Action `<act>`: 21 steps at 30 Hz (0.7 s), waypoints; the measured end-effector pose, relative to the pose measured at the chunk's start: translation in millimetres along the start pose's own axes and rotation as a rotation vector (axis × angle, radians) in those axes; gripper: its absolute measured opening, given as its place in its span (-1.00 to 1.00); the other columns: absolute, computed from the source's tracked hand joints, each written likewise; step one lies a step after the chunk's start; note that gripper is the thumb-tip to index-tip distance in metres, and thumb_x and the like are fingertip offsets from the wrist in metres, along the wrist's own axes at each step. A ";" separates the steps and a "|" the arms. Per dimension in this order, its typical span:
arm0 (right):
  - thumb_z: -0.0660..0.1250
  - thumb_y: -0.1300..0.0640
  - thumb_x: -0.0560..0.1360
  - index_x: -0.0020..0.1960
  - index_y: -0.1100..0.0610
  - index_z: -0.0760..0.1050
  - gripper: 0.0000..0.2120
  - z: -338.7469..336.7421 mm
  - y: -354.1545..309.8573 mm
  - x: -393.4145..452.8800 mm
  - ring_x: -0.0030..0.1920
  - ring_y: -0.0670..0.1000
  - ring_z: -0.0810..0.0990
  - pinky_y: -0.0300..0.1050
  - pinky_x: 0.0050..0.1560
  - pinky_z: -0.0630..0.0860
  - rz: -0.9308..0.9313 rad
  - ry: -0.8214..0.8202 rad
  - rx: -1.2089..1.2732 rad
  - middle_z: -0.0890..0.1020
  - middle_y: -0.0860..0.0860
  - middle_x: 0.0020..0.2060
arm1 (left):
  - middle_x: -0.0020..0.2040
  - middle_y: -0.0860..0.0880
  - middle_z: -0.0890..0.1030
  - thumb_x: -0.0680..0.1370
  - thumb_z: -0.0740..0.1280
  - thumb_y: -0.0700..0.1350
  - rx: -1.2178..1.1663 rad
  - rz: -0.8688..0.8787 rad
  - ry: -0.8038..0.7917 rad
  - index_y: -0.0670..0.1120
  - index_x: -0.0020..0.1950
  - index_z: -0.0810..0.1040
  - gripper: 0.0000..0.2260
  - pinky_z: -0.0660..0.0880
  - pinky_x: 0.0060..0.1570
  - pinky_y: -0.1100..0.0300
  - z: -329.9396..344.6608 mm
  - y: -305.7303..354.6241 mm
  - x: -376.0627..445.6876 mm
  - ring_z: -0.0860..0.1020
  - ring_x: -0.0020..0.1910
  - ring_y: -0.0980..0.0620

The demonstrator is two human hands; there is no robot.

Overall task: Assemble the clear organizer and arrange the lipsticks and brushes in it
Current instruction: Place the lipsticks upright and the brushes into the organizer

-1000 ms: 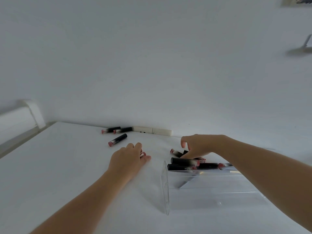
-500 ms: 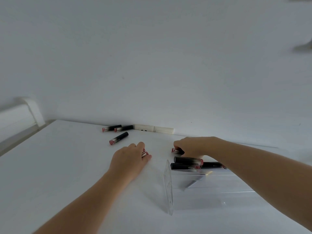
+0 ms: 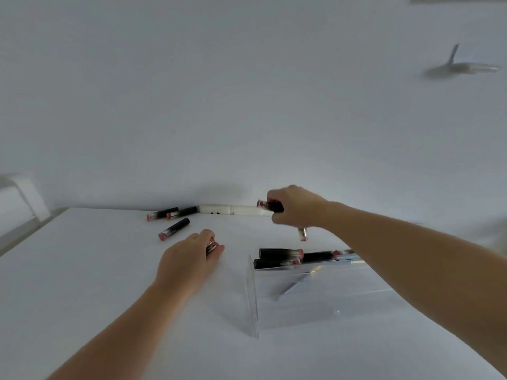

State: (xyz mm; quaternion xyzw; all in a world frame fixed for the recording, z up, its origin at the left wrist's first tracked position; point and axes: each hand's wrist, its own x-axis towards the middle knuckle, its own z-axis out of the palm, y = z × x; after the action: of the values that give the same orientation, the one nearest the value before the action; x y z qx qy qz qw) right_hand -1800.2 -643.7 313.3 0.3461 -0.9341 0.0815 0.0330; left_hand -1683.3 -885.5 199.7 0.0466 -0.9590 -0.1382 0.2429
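Three loose lipsticks (image 3: pixel 174 227) lie on white surface (image 3: pixel 82 270) at 10 o'clock from centre. Left hand (image 3: pixel 189 259), palm down, fingers curled round lipstick tubes (image 3: pixel 212 246). Clear organizer (image 3: pixel 301 294) at 4 o'clock, three lipsticks (image 3: pixel 279 253) along its far edge. Right hand (image 3: pixel 295 208), raised at 1 o'clock, grips lipstick (image 3: pixel 270 205); blurred second tube (image 3: pixel 302 233) below, seemingly held.

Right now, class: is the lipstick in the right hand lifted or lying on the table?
Lifted. The right hand grips the lipstick above the table.
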 end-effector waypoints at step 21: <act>0.29 0.04 0.47 -0.15 -0.17 0.42 -0.89 24.5 11.5 -164.3 -0.46 0.01 0.63 -0.05 -0.51 0.59 0.176 0.820 0.772 0.59 -0.08 -0.15 | -0.24 0.01 0.63 0.45 0.56 0.06 -0.048 0.732 0.163 -0.07 -0.03 0.66 -0.75 0.53 -0.31 0.11 -28.1 145.7 -38.1 0.58 -0.29 -0.08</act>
State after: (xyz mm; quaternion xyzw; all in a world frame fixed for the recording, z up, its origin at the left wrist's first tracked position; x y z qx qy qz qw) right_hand -1683.3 -534.1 268.3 0.1938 -0.7726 0.5472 0.2571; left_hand -1639.7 -746.8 248.0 -0.2941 -0.8862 -0.0603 0.3528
